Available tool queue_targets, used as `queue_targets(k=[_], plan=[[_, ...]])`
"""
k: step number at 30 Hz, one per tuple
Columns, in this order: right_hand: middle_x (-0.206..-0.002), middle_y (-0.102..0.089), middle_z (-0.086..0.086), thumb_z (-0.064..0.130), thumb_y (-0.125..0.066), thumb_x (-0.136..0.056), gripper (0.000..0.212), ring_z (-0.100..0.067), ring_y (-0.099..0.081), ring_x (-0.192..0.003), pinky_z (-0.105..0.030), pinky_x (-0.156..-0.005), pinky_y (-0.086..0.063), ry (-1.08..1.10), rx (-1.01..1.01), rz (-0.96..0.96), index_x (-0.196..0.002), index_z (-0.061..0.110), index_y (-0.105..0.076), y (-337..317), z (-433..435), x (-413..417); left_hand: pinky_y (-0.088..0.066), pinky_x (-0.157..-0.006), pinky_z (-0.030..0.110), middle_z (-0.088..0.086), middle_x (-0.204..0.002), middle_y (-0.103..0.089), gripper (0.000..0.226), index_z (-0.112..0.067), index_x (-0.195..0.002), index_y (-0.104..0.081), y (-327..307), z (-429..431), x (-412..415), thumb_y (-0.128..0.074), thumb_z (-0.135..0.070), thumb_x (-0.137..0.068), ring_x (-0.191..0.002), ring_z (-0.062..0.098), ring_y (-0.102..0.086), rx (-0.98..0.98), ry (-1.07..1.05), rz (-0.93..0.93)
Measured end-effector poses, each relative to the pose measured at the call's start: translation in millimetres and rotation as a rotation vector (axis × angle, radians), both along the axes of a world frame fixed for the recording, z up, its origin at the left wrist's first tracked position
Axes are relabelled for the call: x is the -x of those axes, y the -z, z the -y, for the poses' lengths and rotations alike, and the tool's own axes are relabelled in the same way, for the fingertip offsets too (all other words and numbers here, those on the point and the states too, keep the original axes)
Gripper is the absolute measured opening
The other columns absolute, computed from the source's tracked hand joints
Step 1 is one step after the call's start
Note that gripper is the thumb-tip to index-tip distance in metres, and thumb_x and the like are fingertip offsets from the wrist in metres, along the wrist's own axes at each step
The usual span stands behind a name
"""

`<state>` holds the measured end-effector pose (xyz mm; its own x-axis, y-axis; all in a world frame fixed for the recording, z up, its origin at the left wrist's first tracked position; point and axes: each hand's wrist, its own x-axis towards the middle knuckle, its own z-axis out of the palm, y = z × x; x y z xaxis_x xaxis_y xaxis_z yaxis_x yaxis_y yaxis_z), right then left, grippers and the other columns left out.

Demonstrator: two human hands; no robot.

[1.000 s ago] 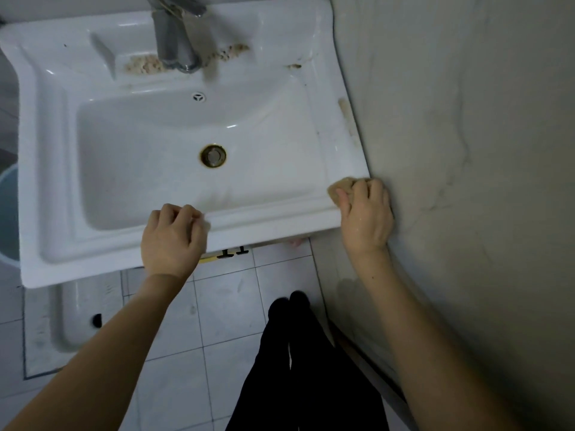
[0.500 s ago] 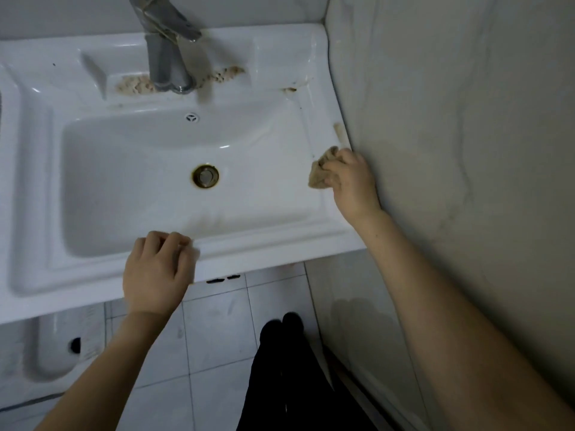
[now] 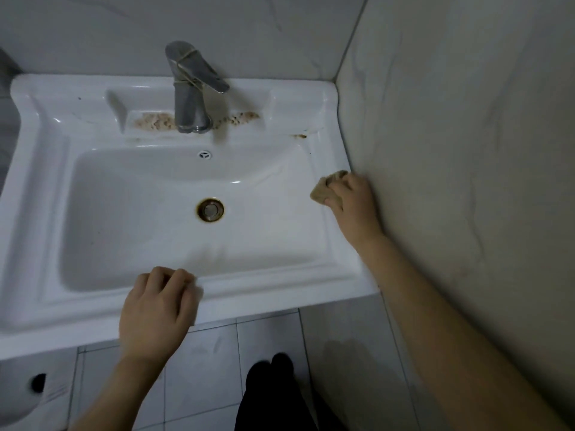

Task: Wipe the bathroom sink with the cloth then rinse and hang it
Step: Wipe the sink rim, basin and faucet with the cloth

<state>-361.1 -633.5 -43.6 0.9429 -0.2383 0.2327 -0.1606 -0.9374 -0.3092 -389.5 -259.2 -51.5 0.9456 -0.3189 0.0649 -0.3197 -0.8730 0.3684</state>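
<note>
White porcelain makes up the sink (image 3: 46,169), which is fixed into a corner with a marble-look wall (image 3: 466,150) running along its right side. A tan cloth (image 3: 323,189) sits bunched on the right rim of the sink, about halfway along it, pressed down under the right hand (image 3: 353,205). The fingers (image 3: 337,199) of that hand are curled tight over the cloth, so only its left and far edges poke out. The back of the hand is just beside the wall, perhaps brushing it.

The left hand (image 3: 155,309) rests on the front rim with its fingers (image 3: 174,276) bent loosely over the inner edge, holding nothing; it looks like a brace.

The rim under the cloth runs away from the person toward the back ledge, and that is the line any next stroke would probably follow. Farther along it, near the back right corner, lies a small brown spot (image 3: 299,136). Larger crusty brown patches (image 3: 154,121) flank the base of the tap (image 3: 189,98) on the back ledge. The right hand is clearly the nearer one to all of these.

Room is tight on the right, where the wall blocks any sideways sweep. Leftward the basin is open down to the drain (image 3: 211,209), and the rim ahead is clear. Wiping seems only partly done; rinsing and hanging remain.
</note>
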Motion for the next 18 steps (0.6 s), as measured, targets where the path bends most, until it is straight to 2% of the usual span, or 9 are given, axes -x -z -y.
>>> queue_targets(k=[4, 7, 9, 12, 18], plan=[[-0.102, -0.057, -0.014, 0.011, -0.065, -0.088, 0.02, -0.028, -0.051, -0.087, -0.034, -0.078, -0.042, 0.016, -0.02, -0.022, -0.108, 0.007, -0.066, 3, -18, 71, -0.033, -0.063, 0.033, 0.003, -0.089, -0.056, 0.021, -0.016, -0.088, -0.065, 0, 0, 0, -0.049, -0.029, -0.087, -0.077, 0.026, -0.046, -0.022, 0.002, -0.009], [-0.105, -0.058, -0.015, 0.007, -0.063, -0.088, 0.023, -0.029, -0.052, -0.089, -0.035, -0.08, -0.044, 0.024, -0.043, -0.002, -0.112, 0.005, -0.065, 8, -19, 77, -0.031, -0.063, 0.032, 0.002, -0.089, -0.056, 0.021, -0.016, -0.088, -0.066, 0, 1, 0, -0.048, -0.028, -0.085, -0.078, 0.026, -0.046, -0.028, -0.014, -0.017], [-0.104, -0.059, -0.018, 0.005, -0.06, -0.086, 0.024, -0.032, -0.054, -0.088, -0.035, -0.079, -0.043, 0.023, -0.019, 0.02, -0.11, 0.002, -0.065, 12, -11, 47, -0.031, -0.063, 0.032, 0.002, -0.089, -0.056, 0.022, -0.016, -0.088, -0.067, 0, 1, 0, -0.049, -0.028, -0.085, -0.078, 0.026, -0.046, -0.026, -0.018, -0.011], [-0.097, -0.06, -0.022, 0.0, -0.062, -0.076, 0.022, -0.034, -0.056, -0.083, -0.031, -0.073, -0.033, -0.008, 0.016, 0.055, -0.098, -0.001, -0.066, 10, 6, -25, -0.034, -0.063, 0.033, 0.002, -0.089, -0.057, 0.022, -0.016, -0.089, -0.069, 0, 3, 0, -0.051, -0.027, -0.084, -0.078, 0.026, -0.047, -0.009, -0.009, 0.006], [-0.098, -0.06, -0.024, 0.004, -0.054, -0.074, 0.018, -0.038, -0.058, -0.081, -0.037, -0.072, -0.046, -0.039, 0.07, 0.096, -0.086, -0.002, -0.065, 13, 33, -141, -0.04, -0.066, 0.038, 0.001, -0.089, -0.057, 0.028, -0.017, -0.088, -0.068, 0, 4, -2, -0.046, -0.033, -0.086, -0.078, 0.026, -0.047, -0.026, 0.004, 0.005]])
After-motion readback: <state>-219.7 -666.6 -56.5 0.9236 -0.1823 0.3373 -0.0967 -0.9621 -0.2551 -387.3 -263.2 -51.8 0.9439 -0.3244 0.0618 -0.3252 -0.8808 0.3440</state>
